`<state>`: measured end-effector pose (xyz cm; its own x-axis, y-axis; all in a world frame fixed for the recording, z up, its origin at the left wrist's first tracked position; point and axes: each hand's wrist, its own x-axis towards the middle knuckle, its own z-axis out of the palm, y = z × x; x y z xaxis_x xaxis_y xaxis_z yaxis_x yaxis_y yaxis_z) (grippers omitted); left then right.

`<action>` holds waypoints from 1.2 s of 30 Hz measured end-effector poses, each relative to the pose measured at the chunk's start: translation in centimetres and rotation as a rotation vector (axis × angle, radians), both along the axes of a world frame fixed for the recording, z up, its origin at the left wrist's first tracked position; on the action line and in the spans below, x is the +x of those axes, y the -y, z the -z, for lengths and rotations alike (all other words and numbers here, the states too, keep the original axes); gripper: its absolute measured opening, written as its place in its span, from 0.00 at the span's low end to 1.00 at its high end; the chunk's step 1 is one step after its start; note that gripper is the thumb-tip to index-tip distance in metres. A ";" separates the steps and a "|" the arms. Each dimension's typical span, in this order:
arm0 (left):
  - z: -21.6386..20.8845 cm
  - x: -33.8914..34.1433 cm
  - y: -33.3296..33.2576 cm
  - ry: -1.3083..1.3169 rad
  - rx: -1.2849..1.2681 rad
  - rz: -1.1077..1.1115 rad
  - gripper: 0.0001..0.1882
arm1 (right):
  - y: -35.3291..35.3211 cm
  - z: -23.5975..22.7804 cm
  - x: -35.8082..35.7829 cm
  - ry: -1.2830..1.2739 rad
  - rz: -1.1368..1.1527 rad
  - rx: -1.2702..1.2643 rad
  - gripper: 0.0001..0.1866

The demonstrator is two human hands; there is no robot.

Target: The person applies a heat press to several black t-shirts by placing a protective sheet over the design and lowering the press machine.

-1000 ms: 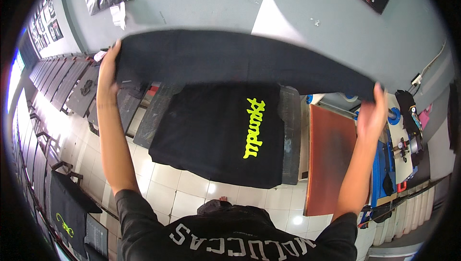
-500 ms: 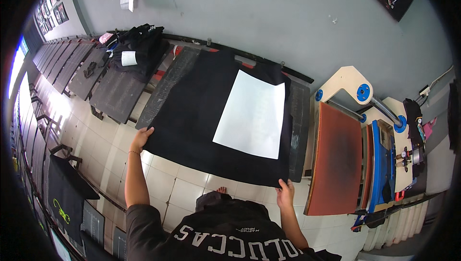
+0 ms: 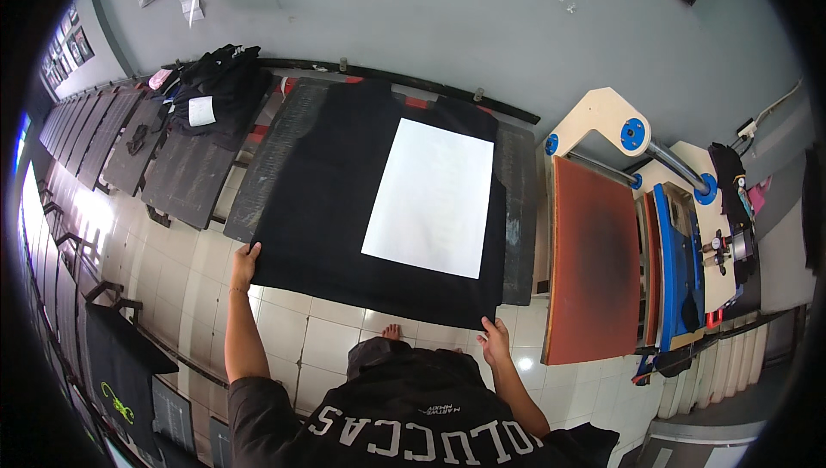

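A black shirt panel [image 3: 301, 201] lies over a dark worn board, its neckline at the far end and its lower edge toward me. On its right part rests a white paper sheet [image 3: 430, 201], lying flat. My left hand [image 3: 244, 265] is closed on the panel's near left corner, thumb on top. At the near right corner, my right hand [image 3: 496, 343] pinches the cloth between thumb and fingers. The lower edge is held out past the board, above the tiled floor.
A heat press with a brown pad [image 3: 594, 261] and blue frame [image 3: 673, 253] stands at the right. Further dark boards [image 3: 191, 177] line up on the left, one bearing a black clothing pile [image 3: 219, 89]. Behind rises a grey wall [image 3: 344, 12]. Floor tiles [image 3: 331, 335] show below.
The white sheet's far right corner, lifted before, now lies flat. The panel looks straighter on the board. The view has shifted slightly; both hands stay at the near corners.
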<state>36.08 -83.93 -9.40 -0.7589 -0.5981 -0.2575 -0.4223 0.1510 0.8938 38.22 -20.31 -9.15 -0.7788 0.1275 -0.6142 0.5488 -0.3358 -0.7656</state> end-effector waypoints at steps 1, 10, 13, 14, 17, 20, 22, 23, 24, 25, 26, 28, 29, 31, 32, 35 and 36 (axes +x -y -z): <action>0.1 0.1 -0.1 -0.026 0.018 -0.012 0.20 | 0.0 0.2 0.1 -0.001 -0.001 0.017 0.07; 2.8 2.1 0.0 -0.021 -0.068 0.069 0.19 | -2.1 2.5 0.8 0.042 -0.065 0.198 0.10; 6.2 2.8 1.0 -0.051 -0.011 0.110 0.18 | -2.5 3.3 0.9 0.036 -0.042 0.287 0.09; 7.5 3.4 1.2 -0.066 0.117 0.084 0.14 | -2.9 3.5 0.9 -0.004 -0.094 0.318 0.09; 11.9 3.9 3.2 0.064 0.049 -0.152 0.11 | -4.1 4.8 0.7 -0.132 -0.222 0.568 0.14; 11.7 2.0 -1.6 0.275 -0.677 -0.320 0.18 | -7.6 0.8 2.3 0.000 -0.451 0.359 0.19; 4.9 -1.9 -11.1 -0.018 -0.801 -0.298 0.18 | -10.0 -5.5 4.6 0.067 -0.544 0.130 0.20; 2.1 -4.0 -15.1 -0.163 -0.821 -0.217 0.18 | -11.8 -7.9 6.1 0.035 -0.516 0.098 0.21; -0.3 -5.8 -19.9 -0.280 -0.805 -0.112 0.18 | -14.1 -9.9 7.5 0.000 -0.498 0.075 0.21; -2.4 -7.6 -24.8 -0.379 -0.757 0.017 0.17 | -16.7 -11.2 9.0 -0.035 -0.483 0.055 0.21; -4.2 -8.9 -30.1 -0.450 -0.696 0.162 0.17 | -19.8 -11.8 10.8 -0.072 -0.387 0.089 0.21; -7.6 -11.6 -43.0 -0.552 -0.495 0.564 0.17 | -26.6 -12.1 18.4 -0.200 -0.038 0.249 0.20; -8.7 -11.8 -48.1 -0.591 -0.393 0.754 0.13 | -29.5 -12.1 21.7 -0.193 0.141 0.379 0.18; -11.9 -9.5 -58.8 -0.619 -0.130 1.083 0.12 | -34.2 -11.0 29.6 0.011 0.620 0.825 0.10; -13.0 -8.2 -63.1 -0.580 -0.088 1.201 0.11 | -35.7 -10.6 33.8 0.142 0.863 1.129 0.10; -15.1 -2.6 -72.8 -0.364 0.059 1.499 0.09 | -38.5 -11.1 48.4 0.862 1.136 1.404 0.17; -15.4 -0.8 -75.9 -0.517 0.017 1.670 0.08 | -38.2 -10.9 52.8 1.130 1.190 1.386 0.19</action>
<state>35.29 -8.02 6.01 -0.5027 0.8431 0.1909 0.4671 0.0791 0.8807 91.03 17.89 1.73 0.5260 0.8107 0.2572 0.8347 -0.4340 -0.3391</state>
